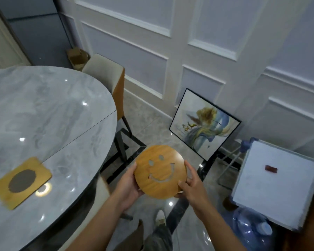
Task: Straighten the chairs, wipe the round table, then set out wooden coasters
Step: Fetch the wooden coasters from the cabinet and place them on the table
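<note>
A: What is lying nearby?
B: The counter (43,115) is stretching away left of the left hand (129,183). A chair (105,73) is standing at its far edge, and a square coaster (22,182) is lying on it, well left of that hand.
A: And the smiley coaster (160,172)?
B: Both hands are gripping it between them, off the counter, the right hand (192,189) curling round its right edge.
</note>
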